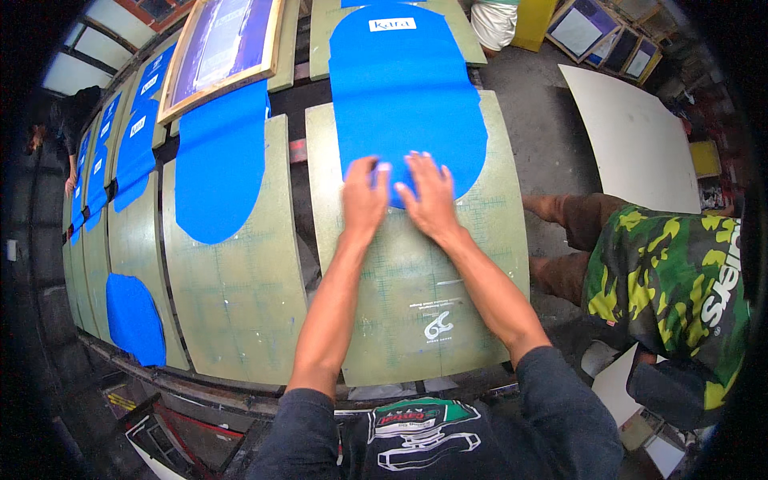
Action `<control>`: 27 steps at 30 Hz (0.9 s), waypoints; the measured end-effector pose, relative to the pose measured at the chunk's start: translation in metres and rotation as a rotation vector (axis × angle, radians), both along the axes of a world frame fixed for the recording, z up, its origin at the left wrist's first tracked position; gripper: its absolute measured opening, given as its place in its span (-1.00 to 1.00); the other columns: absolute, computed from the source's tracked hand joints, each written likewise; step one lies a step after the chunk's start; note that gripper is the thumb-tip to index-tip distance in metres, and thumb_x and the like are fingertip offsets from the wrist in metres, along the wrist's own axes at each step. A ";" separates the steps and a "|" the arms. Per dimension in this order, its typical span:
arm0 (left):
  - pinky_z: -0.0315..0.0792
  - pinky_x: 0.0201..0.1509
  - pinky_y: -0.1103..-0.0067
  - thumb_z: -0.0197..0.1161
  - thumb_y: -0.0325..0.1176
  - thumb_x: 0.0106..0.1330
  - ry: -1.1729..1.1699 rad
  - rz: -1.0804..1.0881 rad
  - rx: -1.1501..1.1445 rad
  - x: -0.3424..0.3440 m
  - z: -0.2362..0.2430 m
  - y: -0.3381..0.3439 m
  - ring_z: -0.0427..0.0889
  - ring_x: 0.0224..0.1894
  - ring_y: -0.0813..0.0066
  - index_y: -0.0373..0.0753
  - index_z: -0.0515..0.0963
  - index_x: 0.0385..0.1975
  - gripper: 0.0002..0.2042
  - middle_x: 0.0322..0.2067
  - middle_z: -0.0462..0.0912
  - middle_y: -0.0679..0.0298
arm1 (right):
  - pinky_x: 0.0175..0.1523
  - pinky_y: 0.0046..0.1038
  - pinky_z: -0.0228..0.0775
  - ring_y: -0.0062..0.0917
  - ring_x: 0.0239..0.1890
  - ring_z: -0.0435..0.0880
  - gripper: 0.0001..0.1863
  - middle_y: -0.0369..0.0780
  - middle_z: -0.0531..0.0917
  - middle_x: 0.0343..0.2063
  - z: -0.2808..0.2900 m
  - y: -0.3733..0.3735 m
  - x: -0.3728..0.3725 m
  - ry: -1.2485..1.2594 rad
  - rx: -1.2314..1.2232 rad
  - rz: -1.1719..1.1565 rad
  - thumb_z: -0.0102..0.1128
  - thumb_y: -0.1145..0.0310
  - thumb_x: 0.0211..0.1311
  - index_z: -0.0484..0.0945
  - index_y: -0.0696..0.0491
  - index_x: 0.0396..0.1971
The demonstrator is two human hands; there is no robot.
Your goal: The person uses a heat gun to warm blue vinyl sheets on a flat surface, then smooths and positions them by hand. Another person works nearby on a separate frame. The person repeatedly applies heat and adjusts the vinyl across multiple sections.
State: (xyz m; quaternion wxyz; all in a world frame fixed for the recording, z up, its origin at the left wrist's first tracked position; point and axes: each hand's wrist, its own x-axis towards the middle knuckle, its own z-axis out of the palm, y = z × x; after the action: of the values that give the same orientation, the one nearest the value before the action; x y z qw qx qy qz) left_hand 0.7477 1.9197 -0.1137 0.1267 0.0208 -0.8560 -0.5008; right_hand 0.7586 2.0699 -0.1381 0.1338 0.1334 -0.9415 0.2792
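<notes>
A bright blue fabric panel with a rounded near end lies flat on the pale green printing board in front of me. My left hand rests at the left side of that rounded end, palm down, its fingertips slightly blurred. Beside it, my right hand lies over the near edge with fingers spread and pointing away from me. Both hands are open, and neither grips anything visible. A white label with dark lettering sits near the panel's far end.
On the left, another blue panel lies under a wood-edged printing screen. More boards with blue pieces continue leftward, including a loose blue piece. A person in a camouflage-pattern shirt bends at the right, near a large white sheet.
</notes>
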 end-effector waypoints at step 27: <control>-0.26 0.38 -0.09 0.12 0.12 0.15 0.181 -0.498 -0.578 -0.035 -0.065 0.038 -0.05 0.40 -0.15 0.02 0.24 0.29 -0.32 0.36 0.02 -0.06 | 0.38 0.17 -0.37 -0.15 0.44 -0.08 -0.34 -0.14 0.01 0.41 -0.028 0.119 -0.131 -0.182 0.470 -0.299 -0.21 -0.12 0.35 0.08 -0.19 0.38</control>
State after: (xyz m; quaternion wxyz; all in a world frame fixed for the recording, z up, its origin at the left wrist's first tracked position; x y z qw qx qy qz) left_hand 0.7127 1.9576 -0.1787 0.0767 -0.2684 -0.9259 -0.2543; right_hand 0.6276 2.1886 -0.1662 0.0538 -0.0052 -0.9977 0.0414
